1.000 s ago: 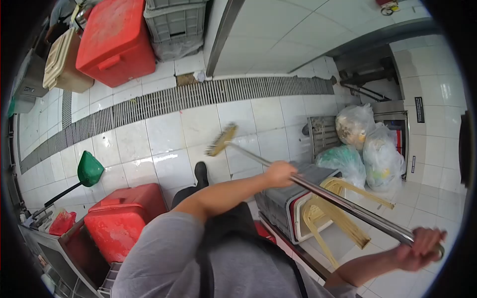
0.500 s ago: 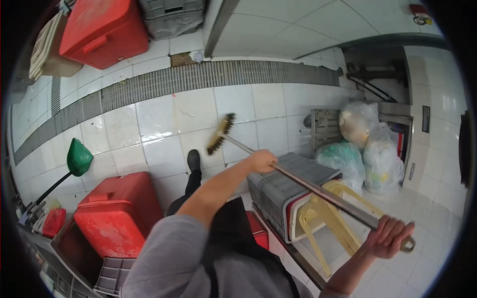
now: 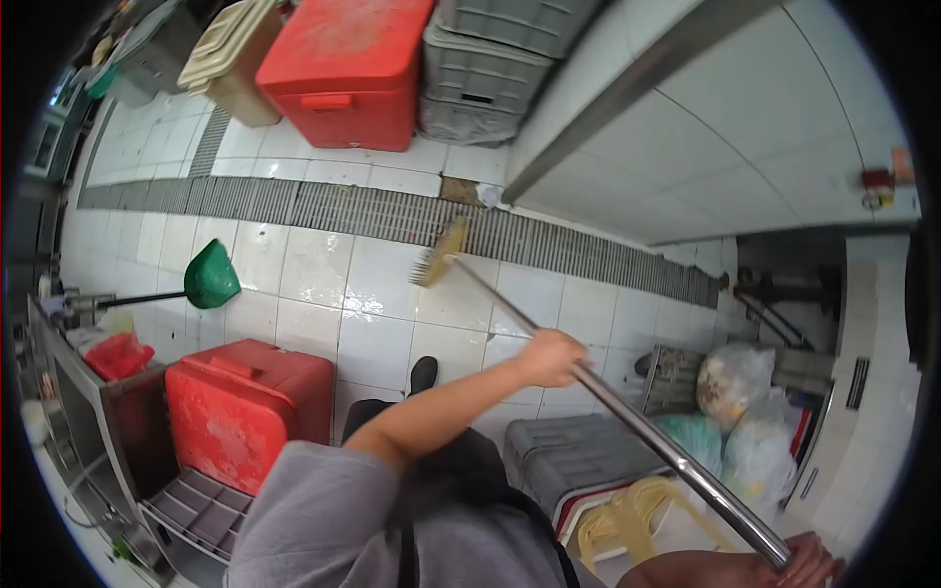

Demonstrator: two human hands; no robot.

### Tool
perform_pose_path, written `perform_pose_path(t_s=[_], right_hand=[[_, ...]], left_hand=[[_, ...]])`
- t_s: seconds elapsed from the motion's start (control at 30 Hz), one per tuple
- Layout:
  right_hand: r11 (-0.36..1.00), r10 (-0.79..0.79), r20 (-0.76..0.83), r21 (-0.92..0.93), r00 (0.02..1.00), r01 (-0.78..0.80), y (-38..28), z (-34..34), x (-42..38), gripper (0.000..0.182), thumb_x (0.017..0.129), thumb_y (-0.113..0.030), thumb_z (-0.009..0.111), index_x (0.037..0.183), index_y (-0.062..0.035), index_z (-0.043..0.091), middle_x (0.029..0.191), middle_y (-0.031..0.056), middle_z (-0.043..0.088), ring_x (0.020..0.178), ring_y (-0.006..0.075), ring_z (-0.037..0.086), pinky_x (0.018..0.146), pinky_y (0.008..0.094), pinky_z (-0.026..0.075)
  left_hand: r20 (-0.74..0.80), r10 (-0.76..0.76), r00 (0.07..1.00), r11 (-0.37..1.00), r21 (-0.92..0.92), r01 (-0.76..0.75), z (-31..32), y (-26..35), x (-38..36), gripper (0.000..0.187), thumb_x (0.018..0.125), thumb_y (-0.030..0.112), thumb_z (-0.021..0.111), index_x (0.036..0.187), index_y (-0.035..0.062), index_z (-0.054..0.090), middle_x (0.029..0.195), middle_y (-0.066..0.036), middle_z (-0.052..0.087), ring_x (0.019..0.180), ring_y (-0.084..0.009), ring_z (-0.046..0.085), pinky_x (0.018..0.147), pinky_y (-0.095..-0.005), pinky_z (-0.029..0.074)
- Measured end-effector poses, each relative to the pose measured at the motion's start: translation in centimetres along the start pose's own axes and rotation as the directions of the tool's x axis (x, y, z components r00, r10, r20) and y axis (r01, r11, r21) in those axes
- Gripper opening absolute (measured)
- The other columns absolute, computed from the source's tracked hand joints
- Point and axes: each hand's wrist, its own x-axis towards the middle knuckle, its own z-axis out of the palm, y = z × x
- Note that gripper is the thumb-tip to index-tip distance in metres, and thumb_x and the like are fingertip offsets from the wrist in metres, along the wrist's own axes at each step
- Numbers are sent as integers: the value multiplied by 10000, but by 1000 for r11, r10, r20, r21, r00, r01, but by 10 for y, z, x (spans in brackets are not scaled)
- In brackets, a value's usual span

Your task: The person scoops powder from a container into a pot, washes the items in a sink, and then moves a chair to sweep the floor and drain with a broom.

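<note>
A long-handled floor brush (image 3: 647, 428) runs diagonally across the view, its metal pole sloping from lower right to upper left. My left hand (image 3: 554, 358) is closed around the middle of the pole. At the lower right my right hand (image 3: 806, 563) grips near the pole's top end. The yellowish brush head (image 3: 449, 250) is at the edge of the floor grate (image 3: 363, 216), its bristles facing left over the wet white tiles (image 3: 377, 284).
A green long-handled dustpan (image 3: 212, 275) lies to the left. Red boxes (image 3: 250, 412) (image 3: 343, 73) stand near and far. A grey crate (image 3: 578, 456) and yellow stool (image 3: 627, 519) are close on my right, by filled plastic bags (image 3: 760, 446). Grey bins (image 3: 480, 83) are stacked beside the wall.
The brush head has moved forward to the grate, and its bristles now face left instead of right. Both hands keep their hold on the pole. My view has shifted and turned.
</note>
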Motion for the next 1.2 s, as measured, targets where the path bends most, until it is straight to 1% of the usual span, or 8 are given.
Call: perform_pose_path(t_s=[0.17, 0.33, 0.63, 0.7, 0.77, 0.93, 1.03, 1.2], right_hand=[[973, 129, 295, -221, 947, -63, 95, 7, 15, 143, 826, -207, 413, 823, -65, 432, 561, 7, 441, 455, 101, 414, 474, 246, 417], [978, 141, -94, -142, 986, -153, 189, -6, -32, 183, 786, -156, 517, 754, -95, 347, 467, -2, 400, 316, 79, 343, 344, 212, 321], [956, 252, 3, 157, 968, -249, 220, -90, 80, 144, 775, -131, 483, 750, -76, 352, 466, 21, 401, 382, 97, 379, 395, 239, 349], [792, -292, -54, -574, 955, 209, 189, -128, 128, 108, 744, -99, 506, 749, -64, 404, 438, -36, 343, 331, 58, 299, 340, 180, 267], [958, -62, 185, 288, 981, 7, 159, -118, 184, 100, 741, -77, 500, 728, -58, 403, 407, -40, 308, 305, 56, 290, 311, 170, 268], [989, 42, 446, 108, 894, -101, 250, -105, 186, 119, 816, -173, 426, 843, -57, 426, 545, 15, 435, 422, 108, 402, 422, 244, 390], [980, 199, 222, -16, 955, -200, 333, -86, 164, 143, 784, -99, 507, 797, -70, 367, 422, -11, 364, 301, 82, 329, 281, 215, 308], [917, 312, 364, 126, 878, -378, 384, -97, 161, 190, 795, -162, 530, 827, -73, 366, 421, -4, 406, 297, 87, 352, 311, 211, 364]], left_hand=[[214, -67, 974, 992, -90, 88, 9, -74, 31, 132, 602, 173, 554, 561, 61, 499, 568, -145, 512, 606, -335, 523, 544, -415, 413], [282, -311, 908, 946, 189, 265, -49, -183, -34, 212, 595, 246, 538, 670, 54, 592, 699, -159, 571, 723, -327, 545, 686, -400, 439], [-340, -276, 899, 858, 335, 390, -146, -137, 28, 233, 624, 244, 597, 497, 64, 521, 513, -123, 514, 518, -315, 518, 492, -388, 417], [-321, -290, 902, 919, 169, 356, -128, -101, 87, 204, 477, 140, 597, 674, 94, 630, 632, -105, 580, 610, -276, 562, 561, -362, 449], [-254, -228, 940, 963, 84, 257, -110, -79, 141, 194, 495, 88, 551, 672, 96, 632, 628, -116, 580, 607, -289, 558, 562, -370, 447], [54, -199, 979, 965, -164, 205, -98, -162, 205, 109, 558, 120, 536, 560, 15, 504, 568, -194, 497, 590, -364, 503, 523, -426, 390], [-76, -254, 964, 964, -108, 245, -111, -167, 204, 101, 561, 127, 527, 568, 26, 516, 582, -183, 513, 607, -360, 510, 536, -427, 397], [-172, -472, 865, 853, 161, 497, -145, -203, 129, 104, 552, 147, 540, 608, 68, 578, 633, -149, 557, 639, -334, 533, 570, -410, 429]])
